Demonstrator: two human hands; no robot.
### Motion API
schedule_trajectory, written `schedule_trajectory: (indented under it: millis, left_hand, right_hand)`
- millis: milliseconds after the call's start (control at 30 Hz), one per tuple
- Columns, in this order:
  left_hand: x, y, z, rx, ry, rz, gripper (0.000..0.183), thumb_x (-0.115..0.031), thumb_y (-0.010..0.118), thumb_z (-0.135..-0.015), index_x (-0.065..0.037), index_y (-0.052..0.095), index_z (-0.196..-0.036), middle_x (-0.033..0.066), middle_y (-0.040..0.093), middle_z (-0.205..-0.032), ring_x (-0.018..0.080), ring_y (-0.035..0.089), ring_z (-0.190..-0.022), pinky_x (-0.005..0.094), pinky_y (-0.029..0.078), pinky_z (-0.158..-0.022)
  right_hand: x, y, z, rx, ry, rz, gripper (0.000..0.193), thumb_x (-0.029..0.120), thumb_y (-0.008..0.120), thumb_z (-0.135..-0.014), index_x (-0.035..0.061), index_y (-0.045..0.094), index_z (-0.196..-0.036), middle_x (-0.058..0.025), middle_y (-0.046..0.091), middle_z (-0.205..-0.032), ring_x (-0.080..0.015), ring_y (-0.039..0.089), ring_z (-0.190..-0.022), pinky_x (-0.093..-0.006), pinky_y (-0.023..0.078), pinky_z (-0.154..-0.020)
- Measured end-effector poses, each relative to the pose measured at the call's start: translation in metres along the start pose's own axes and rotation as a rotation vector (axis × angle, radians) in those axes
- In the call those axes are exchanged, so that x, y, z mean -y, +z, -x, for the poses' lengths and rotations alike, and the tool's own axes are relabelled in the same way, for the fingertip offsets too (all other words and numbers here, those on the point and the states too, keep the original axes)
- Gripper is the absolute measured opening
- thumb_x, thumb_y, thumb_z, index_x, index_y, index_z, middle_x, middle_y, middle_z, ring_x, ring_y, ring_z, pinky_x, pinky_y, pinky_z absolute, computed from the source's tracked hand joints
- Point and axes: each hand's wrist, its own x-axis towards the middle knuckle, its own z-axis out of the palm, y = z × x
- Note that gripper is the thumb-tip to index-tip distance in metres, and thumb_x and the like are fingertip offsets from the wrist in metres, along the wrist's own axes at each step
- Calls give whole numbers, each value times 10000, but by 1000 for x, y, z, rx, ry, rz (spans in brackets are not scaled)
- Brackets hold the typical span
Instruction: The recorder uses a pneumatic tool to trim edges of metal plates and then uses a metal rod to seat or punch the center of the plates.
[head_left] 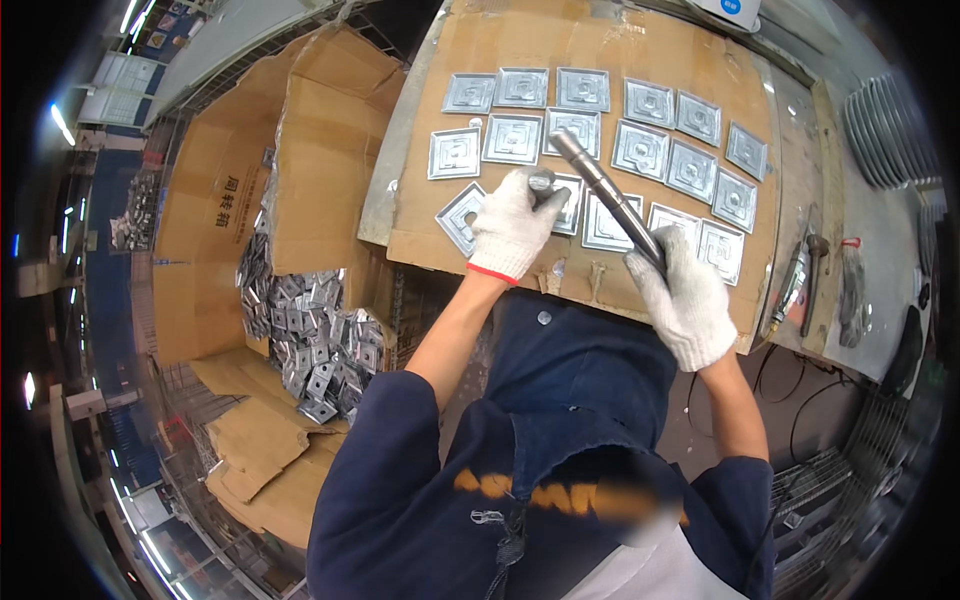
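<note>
At least seventeen square, stepped silver metal plates lie on a flat brown cardboard sheet toward one o'clock. Over them, a white-gloved right hand clamps one dark, silver-tipped metal rod, slanting toward eleven o'clock; a red-cuffed, white-gloved left hand pinches one small, round grey piece. Dark printed characters mark a brown cardboard box at ten o'clock.
</note>
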Motion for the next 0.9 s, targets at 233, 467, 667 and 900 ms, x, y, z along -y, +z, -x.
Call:
schedule_trajectory:
  millis: [233,467,667,900]
  left_hand:
    - [-35,-32,0,-7,185,-82,301,-179,859,-950,-20,738,-1175,90,793,-950,123,743,-858,301,607,-820]
    - [-17,-41,2,92,360,-99,292,-118,852,-940,-48,741,-1200,114,825,-985,207,819,-931,337,630,-822]
    - [-17,-48,4,73,315,-159,295,-99,874,-917,-40,749,-1178,111,824,-966,187,816,-904,319,629,-811]
    - [-20,-47,9,19,358,-103,300,-59,863,-929,-17,735,-1197,105,823,-987,142,793,-909,307,622,-809]
  right_hand:
    - [-50,66,10,96,168,85,435,475,579,-1097,65,608,-1240,-251,740,-822,-485,742,-798,-567,577,-731]
    - [-11,58,-45,90,111,39,444,481,549,-1098,58,643,-1195,-267,743,-864,-485,742,-862,-570,582,-785]
    - [-9,54,-55,26,72,18,493,486,540,-1098,30,662,-1237,-251,763,-998,-445,753,-957,-540,600,-823]
    - [-24,78,-44,82,11,68,449,463,558,-1101,37,658,-1202,-256,763,-956,-450,758,-888,-544,606,-773]
